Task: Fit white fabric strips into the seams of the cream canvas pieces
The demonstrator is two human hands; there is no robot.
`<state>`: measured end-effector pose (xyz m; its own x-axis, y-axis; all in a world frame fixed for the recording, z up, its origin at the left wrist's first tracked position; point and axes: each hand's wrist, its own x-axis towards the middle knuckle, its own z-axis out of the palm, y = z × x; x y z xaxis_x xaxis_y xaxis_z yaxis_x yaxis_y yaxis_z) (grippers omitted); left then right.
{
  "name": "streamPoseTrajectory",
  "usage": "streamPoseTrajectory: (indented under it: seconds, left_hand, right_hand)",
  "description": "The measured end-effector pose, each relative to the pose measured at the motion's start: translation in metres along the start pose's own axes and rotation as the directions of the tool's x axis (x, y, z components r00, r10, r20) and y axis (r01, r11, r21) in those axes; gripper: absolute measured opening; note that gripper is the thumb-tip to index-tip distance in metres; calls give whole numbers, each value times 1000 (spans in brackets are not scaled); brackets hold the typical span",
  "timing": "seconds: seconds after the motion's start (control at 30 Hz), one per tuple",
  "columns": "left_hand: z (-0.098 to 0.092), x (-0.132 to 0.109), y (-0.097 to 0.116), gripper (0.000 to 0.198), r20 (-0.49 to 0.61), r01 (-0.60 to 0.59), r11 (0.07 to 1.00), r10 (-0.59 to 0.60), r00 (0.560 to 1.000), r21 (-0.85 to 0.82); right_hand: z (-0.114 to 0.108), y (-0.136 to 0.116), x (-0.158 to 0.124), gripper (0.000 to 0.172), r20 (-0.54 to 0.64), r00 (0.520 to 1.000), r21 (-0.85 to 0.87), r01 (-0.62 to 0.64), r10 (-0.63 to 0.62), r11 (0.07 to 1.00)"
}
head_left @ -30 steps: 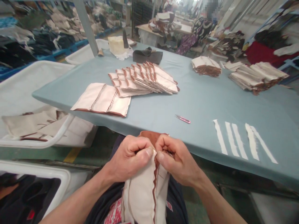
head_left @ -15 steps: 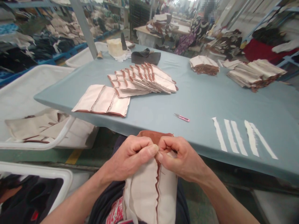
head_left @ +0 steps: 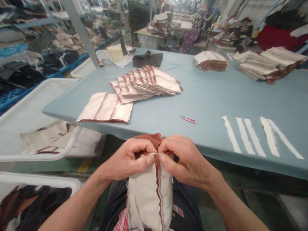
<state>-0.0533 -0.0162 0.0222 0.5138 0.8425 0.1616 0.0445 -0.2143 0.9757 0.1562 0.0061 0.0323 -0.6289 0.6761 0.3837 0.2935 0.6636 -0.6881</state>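
Observation:
Over my lap, just below the table's near edge, both hands pinch the top of a cream fabric piece with brown trim [head_left: 150, 192]. My left hand [head_left: 128, 158] is closed on its left side. My right hand [head_left: 184, 160] is closed on its right side, thumb against the left thumb at the brown seam. The brown lining bunches up above my fingers. Small pink thread snips [head_left: 189, 119] lie on the blue-grey table [head_left: 207, 96] a little beyond my right hand.
A flat cream piece [head_left: 106, 107] and a fanned row of finished pieces [head_left: 146, 83] lie at the table's left. More stacks [head_left: 210, 61] [head_left: 269, 62] sit far right. White strips [head_left: 255, 138] mark the table. White bins [head_left: 36, 125] stand at left. A person works in the background.
My hands have drawn closer together and gathered the top of the piece, so the brown lining bunches more. The view has tilted slightly.

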Motion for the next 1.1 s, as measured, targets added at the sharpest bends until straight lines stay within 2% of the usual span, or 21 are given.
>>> streamPoseTrajectory:
  seconds: [0.17,0.23,0.3,0.4,0.47,0.63,0.73,0.83,1.0,1.1]
  left_hand:
    - [-5,5,12,16,36,-74,984,69,997,162]
    - [-8,6,17,15,45,-67,973,59,997,219]
    - [-10,8,19,16,51,-13,970,1,999,244]
    - [-10,13,16,21,40,163,973,-172,984,164]
    - [-9,15,10,27,38,276,959,-278,960,58]
    - [-4,20,0,31,68,380,916,-374,925,-130]
    - [-4,23,0,31,79,379,917,-372,925,-123]
    - [-6,27,4,30,92,341,940,-337,937,-32]
    - [-13,27,8,27,137,330,937,-344,929,117]
    - [-15,22,2,22,141,307,944,-322,936,117]
  right_hand:
    - [-2,2,1,11,13,1000,13,-18,18,1000]
    - [-4,1,2,11,53,998,13,-44,44,999]
    - [-7,2,3,14,126,985,29,-119,115,992]
    - [-10,6,4,20,212,955,65,-225,207,972]
    - [-11,9,3,22,214,950,80,-249,227,965]
    - [-14,12,1,25,230,937,217,-313,263,925]
    - [-14,13,0,25,223,937,256,-323,269,911]
    - [-11,16,-1,24,176,949,190,-294,262,937]
    - [-6,19,-1,18,164,957,159,-266,240,951]
    - [-3,20,1,21,157,963,144,-239,217,960]
